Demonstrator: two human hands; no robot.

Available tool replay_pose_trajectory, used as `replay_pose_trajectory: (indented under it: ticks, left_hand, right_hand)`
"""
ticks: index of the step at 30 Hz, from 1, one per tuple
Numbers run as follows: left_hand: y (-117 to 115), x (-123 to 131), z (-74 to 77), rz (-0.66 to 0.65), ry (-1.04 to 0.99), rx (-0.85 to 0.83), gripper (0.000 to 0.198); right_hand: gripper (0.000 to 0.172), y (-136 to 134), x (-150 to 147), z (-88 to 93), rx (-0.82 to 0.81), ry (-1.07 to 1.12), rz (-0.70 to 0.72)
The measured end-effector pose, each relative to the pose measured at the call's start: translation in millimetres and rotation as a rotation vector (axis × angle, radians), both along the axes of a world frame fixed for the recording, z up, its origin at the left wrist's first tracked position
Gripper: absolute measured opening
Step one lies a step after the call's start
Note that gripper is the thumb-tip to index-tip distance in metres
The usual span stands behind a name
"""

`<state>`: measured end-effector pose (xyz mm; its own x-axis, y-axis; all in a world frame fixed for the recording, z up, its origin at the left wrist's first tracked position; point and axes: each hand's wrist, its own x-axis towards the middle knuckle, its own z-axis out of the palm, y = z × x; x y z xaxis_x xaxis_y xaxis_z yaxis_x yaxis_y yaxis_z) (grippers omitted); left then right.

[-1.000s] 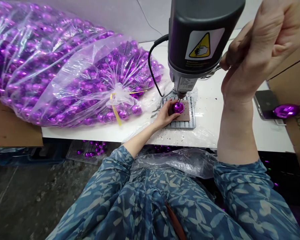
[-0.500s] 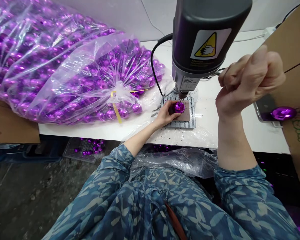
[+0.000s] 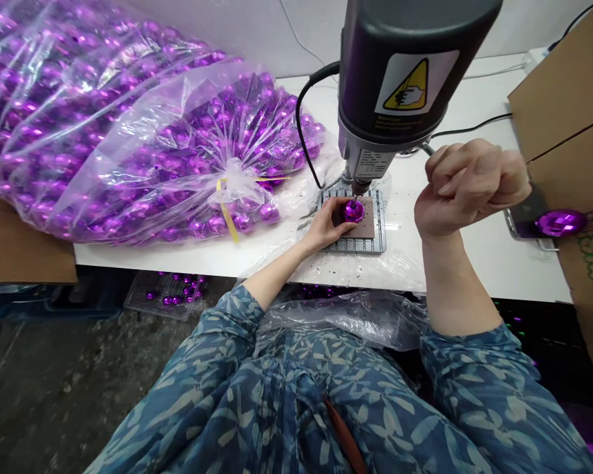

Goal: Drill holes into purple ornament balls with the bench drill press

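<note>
- Head view: left hand point(image 3: 326, 230) has thumb and fingers clamped on 1 glossy, faceted purple ball point(image 3: 354, 211), which sits under the drill bit point(image 3: 356, 197); whether the tip has entered it, I cannot tell.
- Right hand point(image 3: 473, 187) is curled into a fist, fingers together on the end of a thin metal lever point(image 3: 427, 149), most of which the hand hides.
- Overhead hangs a smooth black drill housing point(image 3: 415, 33) with rounded corners, bearing a white label with a yellow warning triangle point(image 3: 408, 85).
- Beneath the ball lies a flat, matte brown square board point(image 3: 367, 228) on a grooved grey metal base plate point(image 3: 363, 246), dark specks scattered around.
- Bulging clear plastic bag point(image 3: 143, 141), wrinkled and shiny, is packed with purple balls, its gathered neck bound by a yellow strip point(image 3: 230, 224).
- Edges: the white tabletop's point(image 3: 518, 280) front edge runs just in front of the base plate; crumpled clear film point(image 3: 356, 319) lies below it.
- Room: white surface shows between the base plate and right forearm; the bag's neck end limits the left side, and brown cardboard point(image 3: 568, 99) the right, with another purple ball point(image 3: 562, 223) near its edge.
</note>
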<state>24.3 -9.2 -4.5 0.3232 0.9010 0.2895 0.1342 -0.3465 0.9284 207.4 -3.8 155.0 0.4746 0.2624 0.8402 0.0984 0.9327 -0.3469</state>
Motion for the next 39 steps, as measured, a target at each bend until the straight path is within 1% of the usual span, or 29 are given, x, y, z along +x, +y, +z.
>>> replay_pose_trajectory:
  ticks: [4, 8, 14, 16, 18, 19, 22, 23, 25, 26, 27, 29, 30, 31, 32, 34, 36, 37, 38, 39]
  left_hand:
    - [-1, 0, 2.1, 0.009, 0.011, 0.013, 0.06]
    - [-1, 0, 3.1, 0.009, 0.019, 0.03, 0.06]
    - [-1, 0, 1.4, 0.021, 0.018, 0.025, 0.06]
    - [-1, 0, 0.1, 0.022, 0.014, 0.037, 0.06]
    - [0, 0, -1.6, 0.02, 0.015, 0.054, 0.059]
    - [1, 0, -2.6, 0.019, 0.017, 0.064, 0.059]
    - [4, 0, -5.0, 0.011, 0.042, 0.097, 0.059]
    - [4, 0, -5.3, 0.017, 0.054, 0.112, 0.059]
    - [1, -1, -3.9, 0.062, 0.091, 0.164, 0.059]
    - [-4, -3, -2.1, 0.104, 0.113, 0.198, 0.058]
    - [-11, -6, 0.5, 0.153, 0.137, 0.236, 0.057]
    - [-34, -16, 7.3, 0.242, 0.185, 0.316, 0.056]
    - [-49, -24, 10.9, 0.26, 0.21, 0.348, 0.056]
    - [-67, -32, 14.0, 0.251, 0.236, 0.372, 0.056]
    - [-87, -41, 16.3, 0.208, 0.272, 0.383, 0.056]
    - [-128, -58, 17.0, 0.028, 0.388, 0.375, 0.059]
    - [-164, -72, 13.1, -0.151, 0.618, 0.409, 0.064]
    - [-177, -78, 10.5, -0.213, 0.751, 0.452, 0.065]
    - [-185, -84, 8.3, -0.246, 0.86, 0.502, 0.064]
    - [-188, -88, 7.2, -0.245, 0.93, 0.549, 0.058]
  right_hand:
    - [0.07, 1, 2, -11.7, -0.03, -0.016, -0.053]
    - [0.074, 3, 3, -15.5, -0.046, -0.015, -0.091]
    - [0.078, -3, 2, -19.6, -0.012, -0.059, -0.056]
    - [0.08, -7, -1, -17.2, -0.016, -0.068, -0.04]
    - [0.083, -10, -5, -6.1, -0.027, -0.065, -0.024]
    - [0.084, -11, -8, 3.6, -0.037, -0.056, -0.018]
    - [0.077, -11, -14, 44.1, -0.124, -0.034, 0.014]
    - [0.074, -9, -15, 58.4, -0.202, -0.063, 0.05]
    - [0.077, -5, -15, 82.2, -0.287, -0.097, 0.109]
    - [0.078, -3, -14, 90.4, -0.324, -0.109, 0.139]
    - [0.079, 0, -13, 95.7, -0.349, -0.112, 0.163]
    - [0.078, 3, -10, 99.2, -0.38, -0.115, 0.186]
    - [0.077, 5, -9, 98.3, -0.387, -0.117, 0.188]
    - [0.076, 6, -8, 96.5, -0.388, -0.121, 0.186]
    - [0.075, 6, -7, 94.3, -0.39, -0.124, 0.186]
    - [0.072, 7, -5, 90.6, -0.389, -0.124, 0.196]
    - [0.069, 8, -5, 89.0, -0.381, -0.123, 0.187]
    - [0.068, 8, -6, 89.0, -0.377, -0.124, 0.179]
    - [0.068, 8, -7, 89.4, -0.371, -0.123, 0.17]
    - [0.069, 7, -7, 89.9, -0.369, -0.12, 0.163]
